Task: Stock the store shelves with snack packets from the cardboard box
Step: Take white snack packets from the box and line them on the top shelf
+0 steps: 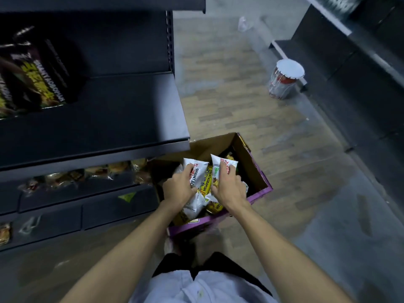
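An open cardboard box [251, 165] with a purple outer side stands on the floor beside the dark shelf unit. Several white and yellow snack packets lie inside it. My left hand [178, 190] grips a white packet [196, 169] at the box's left side. My right hand [229, 189] grips another white packet [225, 164] a little to the right. Both packets are raised above the pile. A yellow packet [206, 182] shows between my hands. Dark snack packets [32, 79] stand on the upper shelf [122, 119] at the far left.
Lower shelves [87, 189] at left hold small wrapped snacks. A white-lidded can [286, 78] stands on the wood-pattern floor at the back right, near another dark shelf unit [360, 62]. A clear plastic bag [243, 24] lies far back.
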`<state>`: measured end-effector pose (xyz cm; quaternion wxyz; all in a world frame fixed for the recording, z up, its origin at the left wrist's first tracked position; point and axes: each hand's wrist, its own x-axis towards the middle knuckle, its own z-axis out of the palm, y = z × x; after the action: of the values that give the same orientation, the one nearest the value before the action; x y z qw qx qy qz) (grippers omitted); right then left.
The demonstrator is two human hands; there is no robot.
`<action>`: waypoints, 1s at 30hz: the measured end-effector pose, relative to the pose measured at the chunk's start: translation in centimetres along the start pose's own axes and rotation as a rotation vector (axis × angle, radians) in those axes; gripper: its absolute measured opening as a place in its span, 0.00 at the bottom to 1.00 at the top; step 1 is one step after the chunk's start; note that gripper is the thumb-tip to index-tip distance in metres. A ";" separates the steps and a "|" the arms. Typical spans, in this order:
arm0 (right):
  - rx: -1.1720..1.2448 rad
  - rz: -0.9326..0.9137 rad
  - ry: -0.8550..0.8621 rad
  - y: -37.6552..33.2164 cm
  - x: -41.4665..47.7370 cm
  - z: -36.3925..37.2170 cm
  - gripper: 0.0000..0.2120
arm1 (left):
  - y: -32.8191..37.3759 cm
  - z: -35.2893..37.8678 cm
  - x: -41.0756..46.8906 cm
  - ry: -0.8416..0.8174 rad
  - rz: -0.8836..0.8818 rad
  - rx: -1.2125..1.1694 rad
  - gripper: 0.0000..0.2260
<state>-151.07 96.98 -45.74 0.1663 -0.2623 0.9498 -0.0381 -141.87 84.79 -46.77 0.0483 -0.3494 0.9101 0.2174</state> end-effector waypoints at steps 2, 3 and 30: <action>-0.009 -0.030 0.033 0.1 -1.0 -0.7 0.41 | 0.0 -0.7 -1.3 0.058 0.013 -0.064 0.25; -0.008 -0.048 0.048 0.1 -1.5 -1.1 0.41 | 0.1 -1.1 -2.0 0.083 0.022 -0.088 0.24; 0.166 -0.738 0.684 -13.7 -13.3 -26.4 0.39 | 1.9 -31.5 -16.8 0.864 -0.030 -0.033 0.28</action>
<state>-142.54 91.67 -14.75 -0.1583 -0.5386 0.7879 -0.2533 -128.49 82.84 -13.73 -0.3396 -0.4223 0.8379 0.0648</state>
